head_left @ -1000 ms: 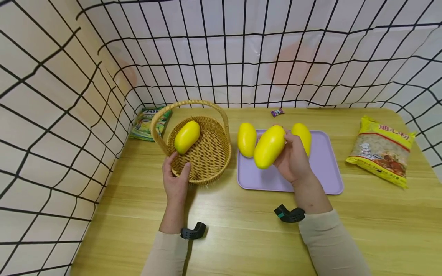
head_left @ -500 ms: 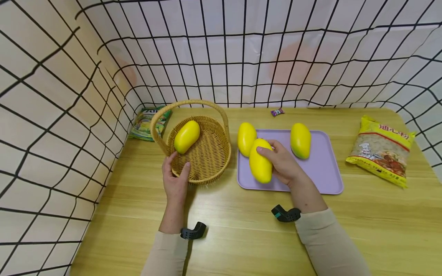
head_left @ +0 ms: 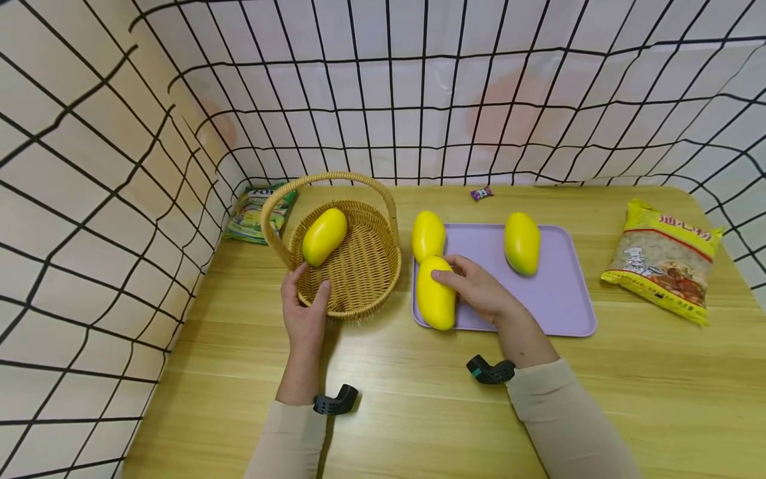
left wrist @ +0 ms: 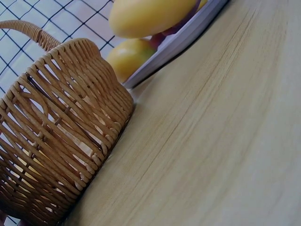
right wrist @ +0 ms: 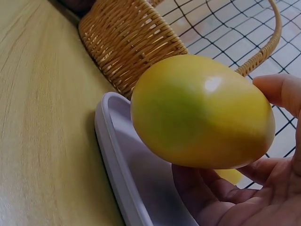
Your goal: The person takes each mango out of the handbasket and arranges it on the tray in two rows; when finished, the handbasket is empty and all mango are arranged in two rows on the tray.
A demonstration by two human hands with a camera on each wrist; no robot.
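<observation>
My right hand grips a yellow mango over the front left corner of the lilac tray; in the right wrist view the mango fills my palm just above the tray's rim. Two more mangoes lie on the tray, one at its back left and one further right. My left hand holds the near rim of the wicker basket, thumb inside it. A fourth mango lies in that basket. The left wrist view shows the basket's wall.
A yellow snack bag lies at the right of the wooden table. A green packet sits at the back left and a small purple candy at the back. Black wire grid walls close the left and rear sides.
My right hand has carried its mango down and to the left, from above the tray's middle to its front left corner. The left hand and the basket have stayed still.
</observation>
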